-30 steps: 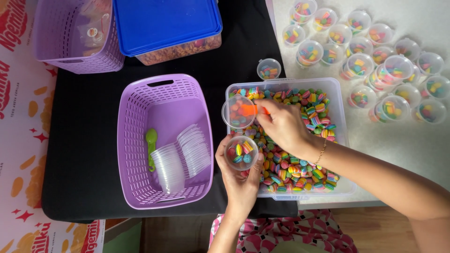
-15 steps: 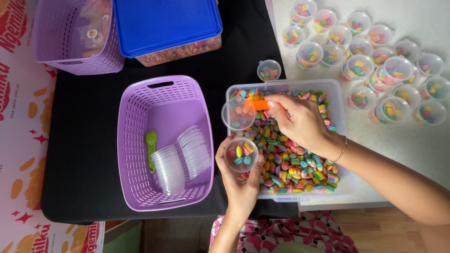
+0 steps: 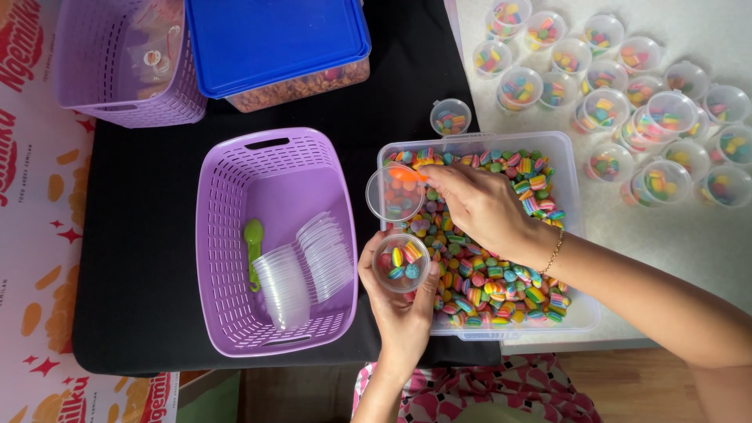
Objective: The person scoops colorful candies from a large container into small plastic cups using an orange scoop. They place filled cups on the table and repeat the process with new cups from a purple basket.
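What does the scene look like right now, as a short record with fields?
left hand: holds a small clear cup part-filled with coloured candies
right hand: holds a clear lid and an orange scoop over the clear tub
clear tub: full of multicoloured candies
purple basket: stacked empty cups, lids, a green scoop
filled cups: grouped on the white surface, far right

candies (image 3: 501, 274): i see rainbow stripes, pink, green, yellow, blue
scoop (image 3: 407, 174): orange
small cup (image 3: 401, 262): clear, i see striped sweets inside
near basket (image 3: 235, 235): lilac, latticed
spoon (image 3: 253, 251): lime green
box lid (image 3: 274, 39): solid blue
table cover (image 3: 141, 235): black
floor mat (image 3: 35, 235): cream with orange shapes and red stars
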